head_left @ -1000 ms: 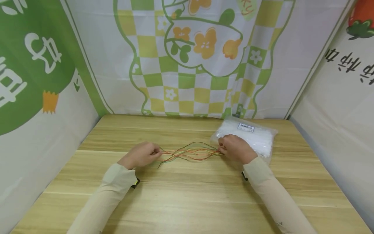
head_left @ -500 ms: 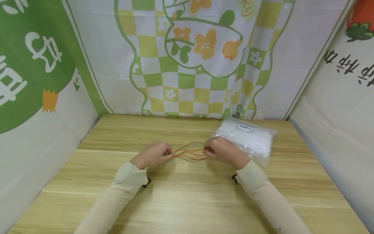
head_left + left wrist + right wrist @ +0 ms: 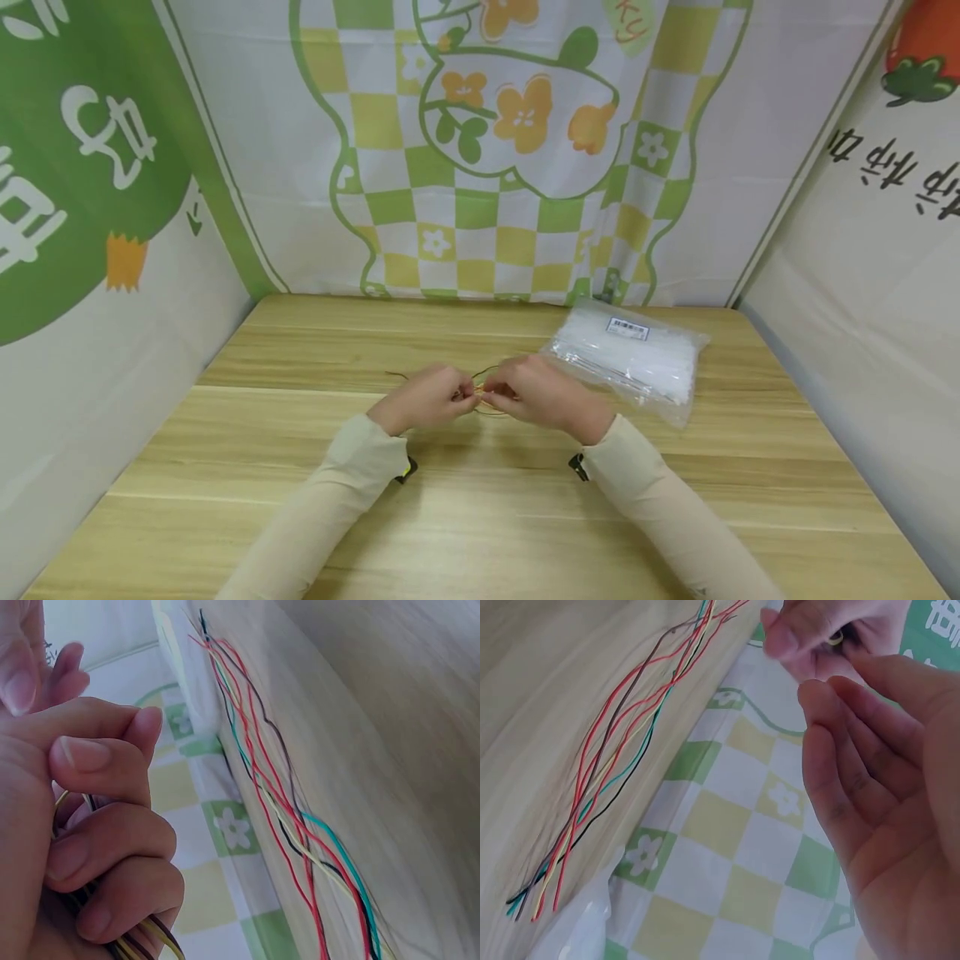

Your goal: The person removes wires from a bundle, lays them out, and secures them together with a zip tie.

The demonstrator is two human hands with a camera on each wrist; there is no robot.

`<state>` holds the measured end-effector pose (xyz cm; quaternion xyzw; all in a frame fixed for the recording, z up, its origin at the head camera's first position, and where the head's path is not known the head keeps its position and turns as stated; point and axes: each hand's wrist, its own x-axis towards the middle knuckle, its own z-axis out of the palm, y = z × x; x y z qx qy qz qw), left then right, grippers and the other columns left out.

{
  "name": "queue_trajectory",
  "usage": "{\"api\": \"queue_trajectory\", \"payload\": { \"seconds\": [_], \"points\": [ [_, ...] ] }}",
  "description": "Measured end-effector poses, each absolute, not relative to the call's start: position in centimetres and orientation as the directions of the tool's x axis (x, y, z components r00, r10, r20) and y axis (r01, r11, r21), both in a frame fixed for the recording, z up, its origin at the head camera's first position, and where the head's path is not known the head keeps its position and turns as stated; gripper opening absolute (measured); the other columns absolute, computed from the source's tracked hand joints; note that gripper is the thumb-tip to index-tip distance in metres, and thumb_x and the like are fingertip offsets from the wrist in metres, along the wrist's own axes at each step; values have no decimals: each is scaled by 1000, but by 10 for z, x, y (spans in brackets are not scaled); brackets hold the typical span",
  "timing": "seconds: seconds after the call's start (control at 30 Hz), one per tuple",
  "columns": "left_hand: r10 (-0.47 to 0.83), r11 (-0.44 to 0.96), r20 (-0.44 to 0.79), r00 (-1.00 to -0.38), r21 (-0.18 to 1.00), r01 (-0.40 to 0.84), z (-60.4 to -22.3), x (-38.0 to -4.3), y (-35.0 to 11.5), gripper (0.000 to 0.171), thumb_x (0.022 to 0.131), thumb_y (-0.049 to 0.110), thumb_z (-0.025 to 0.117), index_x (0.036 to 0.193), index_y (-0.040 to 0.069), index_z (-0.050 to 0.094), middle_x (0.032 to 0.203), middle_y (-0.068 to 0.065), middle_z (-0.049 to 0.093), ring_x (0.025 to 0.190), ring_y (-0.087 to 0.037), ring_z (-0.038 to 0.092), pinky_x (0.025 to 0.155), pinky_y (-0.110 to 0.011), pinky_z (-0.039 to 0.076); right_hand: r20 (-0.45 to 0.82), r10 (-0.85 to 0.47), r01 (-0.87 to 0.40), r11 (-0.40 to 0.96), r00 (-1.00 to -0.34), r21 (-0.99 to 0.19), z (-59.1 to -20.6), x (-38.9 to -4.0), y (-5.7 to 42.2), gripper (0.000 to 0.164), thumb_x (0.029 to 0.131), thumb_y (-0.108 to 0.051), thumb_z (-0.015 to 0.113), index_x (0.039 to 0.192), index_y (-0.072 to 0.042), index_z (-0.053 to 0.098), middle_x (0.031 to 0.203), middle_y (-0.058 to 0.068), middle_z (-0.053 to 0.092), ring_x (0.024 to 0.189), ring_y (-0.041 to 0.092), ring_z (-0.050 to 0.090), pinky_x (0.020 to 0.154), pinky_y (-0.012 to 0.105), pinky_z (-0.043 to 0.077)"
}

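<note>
Over the table's middle, my left hand (image 3: 429, 398) curls its fingers round a few thin yellow and dark wires (image 3: 154, 930), whose lower ends poke out below the palm in the left wrist view. My right hand (image 3: 546, 395) has come close to the left fingertips. Its fingers are loosely bent, and the palm (image 3: 900, 847) shows nothing held in the right wrist view. Under both hands lies a loose bundle of red, teal, black, yellow and brown wires (image 3: 607, 757), spread lengthwise on the wooden table (image 3: 480, 517). In the head view the hands hide most of this bundle.
A clear plastic bag of white items (image 3: 630, 350), with a barcode label, lies at the back right beyond my right hand. Printed cloth (image 3: 480, 242) hangs along the table's back edge, and more cloth stands at both sides.
Both hands have moved inward from the two ends of the wire bundle until their fingertips nearly meet over its middle. The plastic bag stays where it was.
</note>
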<state>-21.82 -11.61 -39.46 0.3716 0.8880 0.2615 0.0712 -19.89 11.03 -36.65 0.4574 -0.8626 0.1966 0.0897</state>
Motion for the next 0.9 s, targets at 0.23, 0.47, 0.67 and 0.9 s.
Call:
{"api": "queue_trajectory", "payload": {
  "seconds": [0.23,0.47,0.67,0.9],
  "points": [
    [723,521,93,-684,576,629,-393,-217,-105,20,103,6,60,83,11,64,62,9,41,51,-1,34,55,-17,31,374,-742,-829,472,-557,-300,-369,-199,103,11,102,-10,71,105,-5,80,94,5,78,80,10,71,72,20,57],
    [718,517,103,-689,583,626,-391,-216,-99,22,99,2,58,80,13,57,62,8,39,51,-2,33,55,-18,30,430,-698,-819,485,-573,-305,-374,-200,100,11,100,-6,71,91,-7,78,83,2,74,72,6,64,68,19,54],
    [718,508,113,-687,588,629,-394,-217,-100,28,102,5,59,76,14,53,62,9,40,52,-1,34,55,-18,31,403,-664,-774,493,-630,-397,-377,-200,101,11,97,-4,70,87,-7,75,77,1,70,65,1,55,61,15,48],
    [702,559,33,-711,592,580,-399,-218,-114,32,106,12,49,74,16,49,62,9,38,53,-3,32,55,-20,29,368,-633,-728,536,-682,-427,-382,-208,122,9,92,-1,71,85,-7,74,75,1,71,65,1,59,61,17,52]
  ]
}}
